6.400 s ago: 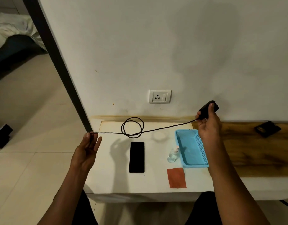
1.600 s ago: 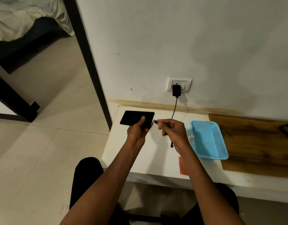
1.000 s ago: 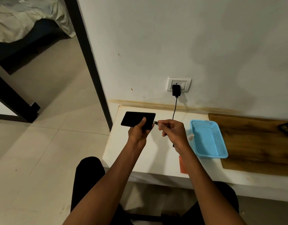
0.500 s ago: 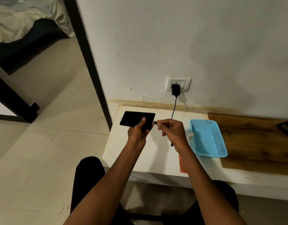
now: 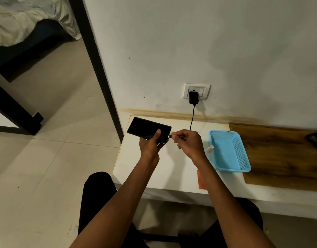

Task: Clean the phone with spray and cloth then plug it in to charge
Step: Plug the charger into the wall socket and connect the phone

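My left hand [image 5: 150, 144] holds the black phone [image 5: 145, 129] flat above the white table's left end, screen up, thumb on the glass. My right hand [image 5: 188, 142] pinches the charging cable's plug [image 5: 170, 136] right at the phone's right end; whether it is seated I cannot tell. The black cable [image 5: 192, 119] runs up to the black charger [image 5: 193, 98] in the white wall socket [image 5: 197, 91]. The spray bottle's white tip [image 5: 210, 148] peeks out behind my right wrist. An orange cloth [image 5: 200, 181] lies on the table, mostly hidden by my right forearm.
A blue mesh basket [image 5: 231, 153] sits on the white table [image 5: 172, 169] to the right of my hands. A wooden board [image 5: 283, 158] lies farther right with a dark object [image 5: 315, 138] at the frame edge. A dark door frame [image 5: 100, 68] stands left of the table.
Since 6.4 s ago the charger went into the wall socket and the phone left the table. In the last second the hands have stayed nearly still, plug tip at the phone's end.
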